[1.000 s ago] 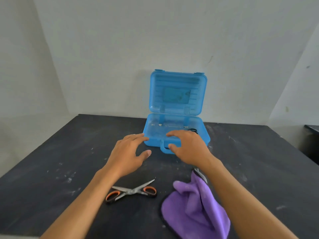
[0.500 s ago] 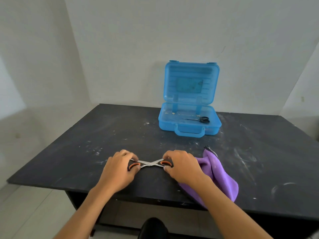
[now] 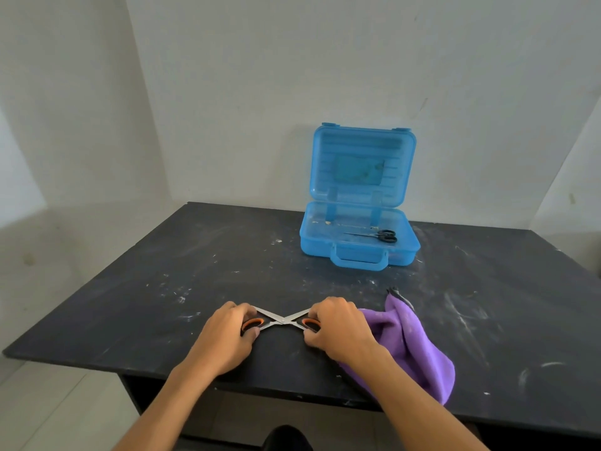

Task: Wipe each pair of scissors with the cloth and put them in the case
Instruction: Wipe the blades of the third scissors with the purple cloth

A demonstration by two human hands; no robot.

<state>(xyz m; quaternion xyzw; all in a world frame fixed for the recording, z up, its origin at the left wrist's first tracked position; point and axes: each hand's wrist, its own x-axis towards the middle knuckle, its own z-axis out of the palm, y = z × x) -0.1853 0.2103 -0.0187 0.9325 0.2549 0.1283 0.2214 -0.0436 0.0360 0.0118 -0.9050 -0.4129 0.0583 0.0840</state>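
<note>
Orange-handled scissors (image 3: 282, 319) lie spread wide on the black table (image 3: 162, 288) near its front edge. My left hand (image 3: 224, 340) grips the left orange handle and my right hand (image 3: 341, 333) grips the right one. A purple cloth (image 3: 413, 346) lies crumpled just right of my right hand, partly under my wrist. The blue plastic case (image 3: 357, 255) stands open at the back of the table, lid upright against the wall. Small black-handled scissors (image 3: 377, 236) lie inside its tray.
The table's front edge (image 3: 227, 382) runs just under my wrists, with tiled floor below at left. A white wall stands behind the case. White scuff marks cover the tabletop.
My hands left the case and came down to the orange scissors, one on each handle. The blades have spread wider since half a second ago. My head moved back from the table.
</note>
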